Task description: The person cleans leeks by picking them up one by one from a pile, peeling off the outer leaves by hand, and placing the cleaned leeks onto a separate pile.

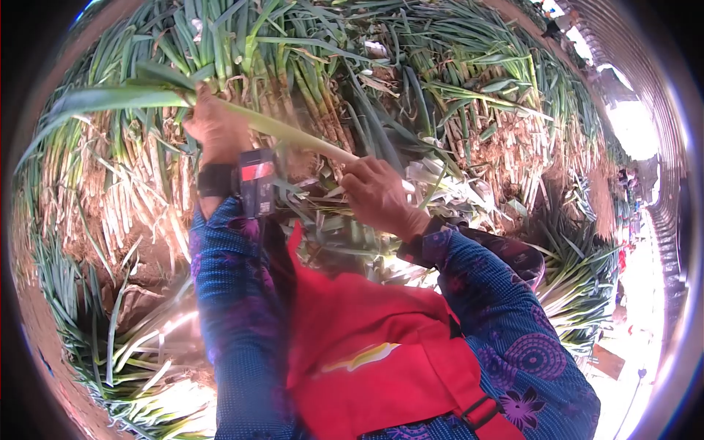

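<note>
A long green onion [286, 130] lies slantwise in front of me, its green leaves to the left and its pale stalk running down to the right. My left hand [218, 126] is closed around it near where the leaves begin. Farther down, my right hand [378, 192] grips the pale end with curled fingers; the root end is hidden by this hand. A dark device with a red panel [257, 182] is strapped at my left wrist.
Thick rows of green onions [132, 176] with soil on them lie ahead and to the left. Another heap [506, 139] is at the right. Peeled leaves and scraps [447, 183] litter the ground beyond my right hand. More stalks [576, 286] lie at the lower right.
</note>
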Demonstrator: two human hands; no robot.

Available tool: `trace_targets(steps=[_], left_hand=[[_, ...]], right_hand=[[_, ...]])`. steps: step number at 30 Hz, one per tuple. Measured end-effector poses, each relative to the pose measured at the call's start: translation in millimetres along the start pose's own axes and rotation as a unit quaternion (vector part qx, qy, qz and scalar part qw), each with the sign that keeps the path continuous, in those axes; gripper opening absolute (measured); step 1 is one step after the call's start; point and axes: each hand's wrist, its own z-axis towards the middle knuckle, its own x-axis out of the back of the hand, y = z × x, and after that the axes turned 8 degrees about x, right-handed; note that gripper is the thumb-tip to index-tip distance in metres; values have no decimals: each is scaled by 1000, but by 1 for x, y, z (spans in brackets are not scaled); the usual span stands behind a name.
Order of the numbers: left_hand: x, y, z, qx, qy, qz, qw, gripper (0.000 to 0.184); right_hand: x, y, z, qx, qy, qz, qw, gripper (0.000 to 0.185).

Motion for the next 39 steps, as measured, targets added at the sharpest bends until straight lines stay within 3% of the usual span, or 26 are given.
trace_targets(steps=[4, 5, 8, 10, 16, 18, 20, 22, 23, 24, 27, 29, 32, 39], left_hand=[[13, 17, 27, -26, -87, -17, 996, 62], [1, 23, -14, -54, -52, 17, 997, 23], [14, 32, -1, -80, -116, 24, 990, 26], [17, 37, 8, -75, -109, 25, 991, 29], [35, 56, 29, -104, -143, 67, 982, 35], [40, 62, 37, -114, -136, 69, 982, 35], [48, 70, 53, -113, -144, 81, 980, 36], [49, 68, 46, -137, -155, 84, 975, 29], [47, 66, 37, -148, -155, 84, 973, 27], [43, 62, 25, -159, -155, 85, 971, 25], [32, 50, 6, -144, -146, 81, 975, 21], [21, 42, -2, -115, -120, 51, 985, 21], [18, 33, -1, -96, -141, 57, 984, 19], [17, 29, 4, -96, -143, 76, 982, 21]], right_hand=[[5, -2, -26, 22, -18, 76, 997, 19], [8, -2, -34, 20, -32, 85, 996, 20], [15, -5, -53, 26, -40, 86, 995, 20], [14, -4, -68, 35, -27, 80, 996, 19], [22, 5, -126, -56, -159, 87, 982, 25], [18, 20, -166, -201, -315, 84, 924, 22], [0, 46, -223, -358, -448, 62, 817, 22], [-13, 74, -248, -422, -508, 46, 750, 22], [2, 63, -231, -437, -307, 29, 845, 23], [1, 66, -216, -393, -176, 7, 902, 28], [12, 50, -102, -363, -70, 185, 911, 28], [19, 25, -43, -298, -91, 186, 932, 26], [-4, 21, -24, -192, -127, 145, 962, 23], [-18, 15, -21, -140, -175, 106, 969, 10]])
